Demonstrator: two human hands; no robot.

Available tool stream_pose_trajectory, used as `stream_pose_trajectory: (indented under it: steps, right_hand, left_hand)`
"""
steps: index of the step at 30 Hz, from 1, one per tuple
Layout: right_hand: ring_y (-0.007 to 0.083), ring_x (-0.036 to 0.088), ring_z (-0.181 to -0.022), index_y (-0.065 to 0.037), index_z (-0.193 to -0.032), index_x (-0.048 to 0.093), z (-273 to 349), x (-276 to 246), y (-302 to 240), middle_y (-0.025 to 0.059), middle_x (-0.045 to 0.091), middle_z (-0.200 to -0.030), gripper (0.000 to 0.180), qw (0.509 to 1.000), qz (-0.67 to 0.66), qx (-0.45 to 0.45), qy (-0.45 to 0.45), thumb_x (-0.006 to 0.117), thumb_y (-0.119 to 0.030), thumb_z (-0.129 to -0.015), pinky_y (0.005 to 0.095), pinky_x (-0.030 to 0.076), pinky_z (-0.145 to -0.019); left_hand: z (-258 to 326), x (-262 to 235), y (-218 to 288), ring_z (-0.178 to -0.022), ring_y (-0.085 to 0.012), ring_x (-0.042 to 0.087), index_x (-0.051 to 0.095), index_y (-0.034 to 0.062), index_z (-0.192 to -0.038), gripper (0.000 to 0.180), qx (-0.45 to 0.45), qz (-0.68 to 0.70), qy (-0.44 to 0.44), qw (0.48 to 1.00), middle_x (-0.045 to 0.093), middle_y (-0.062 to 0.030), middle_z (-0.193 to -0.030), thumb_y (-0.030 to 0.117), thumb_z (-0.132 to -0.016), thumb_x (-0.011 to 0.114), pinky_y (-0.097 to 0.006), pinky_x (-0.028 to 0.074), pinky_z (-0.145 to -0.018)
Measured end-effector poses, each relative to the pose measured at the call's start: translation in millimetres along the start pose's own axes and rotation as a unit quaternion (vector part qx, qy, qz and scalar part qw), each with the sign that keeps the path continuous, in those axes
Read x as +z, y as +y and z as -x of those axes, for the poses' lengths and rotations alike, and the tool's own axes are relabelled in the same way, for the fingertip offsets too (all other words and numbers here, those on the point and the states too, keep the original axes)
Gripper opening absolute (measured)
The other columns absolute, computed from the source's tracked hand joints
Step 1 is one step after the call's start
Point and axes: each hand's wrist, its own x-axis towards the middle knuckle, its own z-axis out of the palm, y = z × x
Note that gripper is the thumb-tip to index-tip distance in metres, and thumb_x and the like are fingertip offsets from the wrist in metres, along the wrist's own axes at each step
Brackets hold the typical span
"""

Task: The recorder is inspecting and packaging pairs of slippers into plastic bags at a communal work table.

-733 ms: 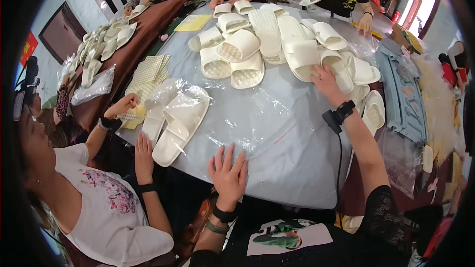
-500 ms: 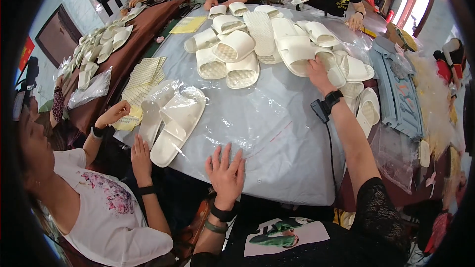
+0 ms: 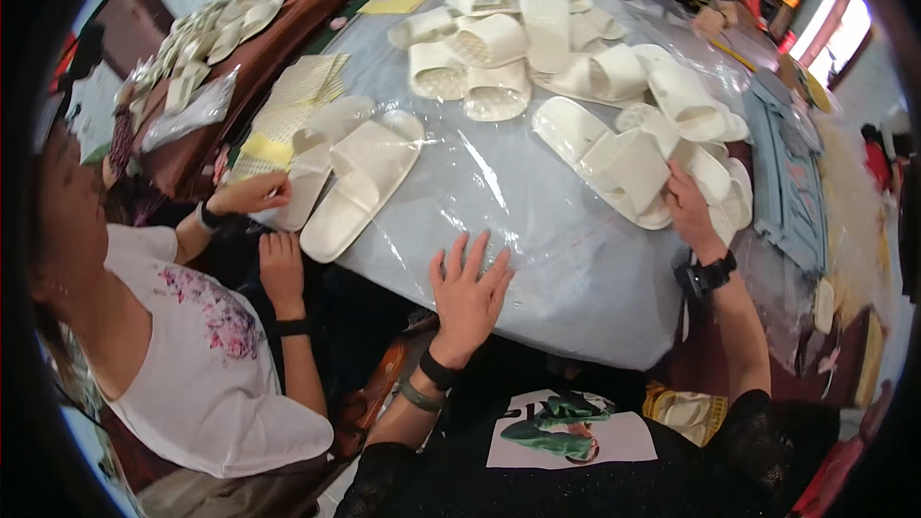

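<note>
My left hand lies with its fingers spread at the near edge of the table, over clear plastic, and holds nothing. At the right, my right hand grips the near right side of a white slipper; some of its fingertips are hidden by the slippers. This slipper lies tilted at the near side of a heap of white slippers. More slippers overlap just beyond my right hand. Left of my left hand, a separate pair of white slippers lies on the plastic, close to a co-worker's hands.
A grey-blue sheet covers the table. Yellowish printed sheets lie along its left side. More slippers rest on a brown table at the left. A grey-blue plastic piece stands at the right. Several co-workers sit around.
My right hand has moved nearer and to the right, drawing a slipper out from the heap. My left hand stays spread on the table. The co-worker's hands have come off the separate pair. The view has shifted.
</note>
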Motion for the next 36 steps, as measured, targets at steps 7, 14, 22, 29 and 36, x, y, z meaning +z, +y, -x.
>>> stream_pose_trajectory:
  steps: [7, 14, 22, 29, 36]
  right_hand:
    - [0.0306, 0.053, -0.109, 0.001, -0.101, 0.063, 31, -25, -18, 0.0149, 0.059, -0.12, 0.023, 0.994, -0.055, 0.063, 0.066, 0.056, 0.004, -0.079, 0.0346, 0.042, -0.092]
    - [0.0134, 0.058, -0.096, 0.004, -0.099, 0.065, 77, -64, -45, 0.0086, 0.064, -0.106, 0.021, 0.966, -0.204, 0.156, 0.032, 0.058, 0.006, -0.08, 0.024, 0.043, -0.084]
    - [0.0169, 0.063, -0.07, 0.0, -0.089, 0.068, 127, -116, -47, 0.0082, 0.067, -0.076, 0.011, 0.979, -0.017, 0.185, -0.083, 0.064, 0.0, -0.078, 0.0285, 0.049, -0.068]
    - [0.0349, 0.054, -0.103, -0.008, -0.14, 0.033, 40, -106, -55, 0.0152, 0.06, -0.103, 0.071, 0.959, 0.244, -0.125, -0.066, 0.068, -0.019, -0.079, 0.0417, 0.036, -0.102]
    - [0.0352, 0.06, -0.08, -0.024, -0.14, 0.034, 21, -112, -90, 0.0173, 0.061, -0.081, 0.083, 0.866, 0.18, -0.1, -0.455, 0.071, -0.008, -0.068, 0.0422, 0.046, -0.073]
  left_hand:
    - [22, 1, 33, -0.126, -0.0319, 0.039, 0.065, 0.0144, -0.113, 0.029, 0.054, 0.056, -0.081, 0.994, 0.05, -0.0098, -0.132, 0.023, -0.086, 0.062, -0.05, 0.022, -0.103]
    - [36, -13, 15, -0.129, -0.0302, 0.037, 0.066, 0.0127, -0.112, 0.027, -0.001, 0.108, -0.106, 0.989, 0.052, -0.0077, -0.132, 0.022, -0.087, 0.062, -0.048, 0.018, -0.106]
    - [39, -15, 15, -0.128, -0.0331, 0.037, 0.065, 0.0111, -0.113, 0.026, 0.006, 0.089, -0.105, 0.99, 0.05, -0.0087, -0.133, 0.019, -0.088, 0.06, -0.048, 0.017, -0.106]
    - [24, -6, 27, -0.126, -0.0344, 0.039, 0.065, 0.0089, -0.112, 0.026, 0.037, 0.056, -0.106, 0.992, 0.051, -0.012, -0.131, 0.018, -0.088, 0.06, -0.046, 0.021, -0.105]
    - [21, -15, 16, -0.12, -0.033, 0.048, 0.068, 0.005, -0.103, 0.021, 0.01, 0.147, -0.055, 0.988, 0.062, -0.0115, -0.119, 0.012, -0.083, 0.065, -0.043, 0.031, -0.102]
